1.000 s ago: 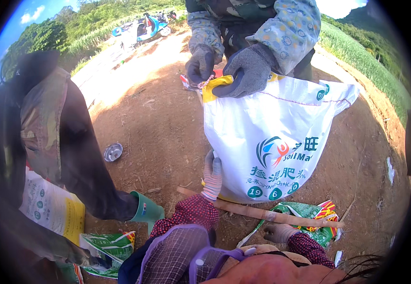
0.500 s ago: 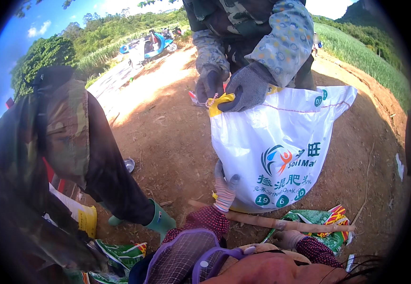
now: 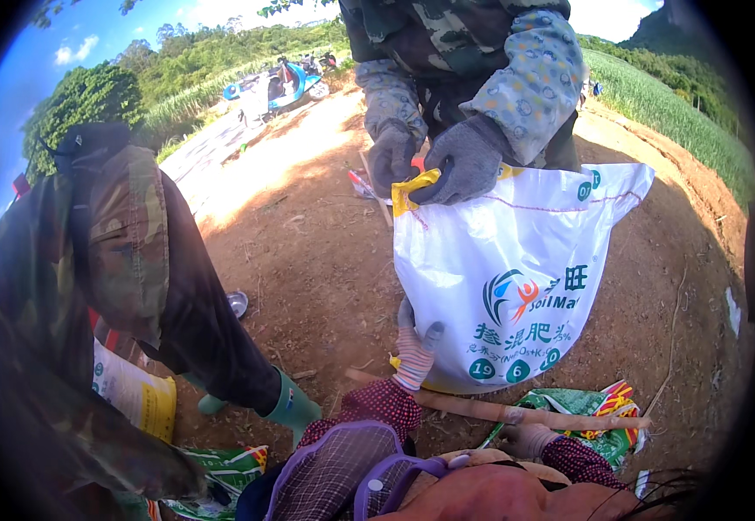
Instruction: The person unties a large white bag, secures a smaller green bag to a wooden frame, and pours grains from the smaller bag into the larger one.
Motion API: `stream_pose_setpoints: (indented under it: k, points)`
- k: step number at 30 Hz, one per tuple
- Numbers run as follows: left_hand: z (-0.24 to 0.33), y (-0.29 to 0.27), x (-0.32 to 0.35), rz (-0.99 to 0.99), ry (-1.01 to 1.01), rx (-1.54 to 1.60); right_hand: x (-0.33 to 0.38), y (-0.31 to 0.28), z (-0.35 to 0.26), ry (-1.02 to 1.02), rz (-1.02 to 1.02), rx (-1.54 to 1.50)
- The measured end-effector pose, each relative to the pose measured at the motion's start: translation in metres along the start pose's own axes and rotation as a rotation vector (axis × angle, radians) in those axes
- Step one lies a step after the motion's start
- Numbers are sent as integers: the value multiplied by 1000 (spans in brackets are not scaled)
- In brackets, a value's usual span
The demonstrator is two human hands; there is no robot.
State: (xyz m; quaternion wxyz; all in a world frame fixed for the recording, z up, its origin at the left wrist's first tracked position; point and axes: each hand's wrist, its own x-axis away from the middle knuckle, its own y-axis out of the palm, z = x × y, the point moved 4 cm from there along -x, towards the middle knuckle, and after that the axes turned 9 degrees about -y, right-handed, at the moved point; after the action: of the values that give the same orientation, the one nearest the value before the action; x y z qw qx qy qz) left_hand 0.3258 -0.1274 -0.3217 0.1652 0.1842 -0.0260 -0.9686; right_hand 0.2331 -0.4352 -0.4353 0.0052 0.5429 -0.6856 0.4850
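My left hand (image 3: 415, 349), in a glove with a striped cuff, rests against the lower left side of a white fertilizer sack (image 3: 447, 286). Its fingers point up and stand apart from the thumb. The sack stands upright on the soil. My right hand (image 3: 529, 439), also gloved, is low on the right beside a wooden stick (image 3: 569, 418); its fingers are mostly hidden. Facing me, a co-worker's grey-gloved hands (image 3: 464, 161) pinch the sack's yellow-edged top left corner (image 3: 412, 187). A red seam line crosses the sack below its upper edge.
Green bags (image 3: 560, 399) lie under the stick. On the left bends another person in camouflage (image 3: 125, 226) and green boots (image 3: 295, 405), near a white-and-yellow sack (image 3: 158, 408). A metal bowl (image 3: 238, 303) sits on the dirt. A blue scooter (image 3: 295, 82) is parked behind.
The co-worker's hands have shifted slightly right and up with the sack's yellow corner. The person on the left has moved an arm lower. My hands have hardly moved.
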Motion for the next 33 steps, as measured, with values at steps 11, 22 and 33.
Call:
stream_pose_setpoints:
  k: [11, 22, 33]
  points:
    - [8, 2, 4, 41, 5, -16, 5, -7, -10, -31, 31, 49]
    - [1, 1, 5, 15, -52, -105, 2, -7, -19, -44, 51, 48]
    - [17, 7, 9, -42, -4, -34, 0, -7, -35, -58, 19, 78]
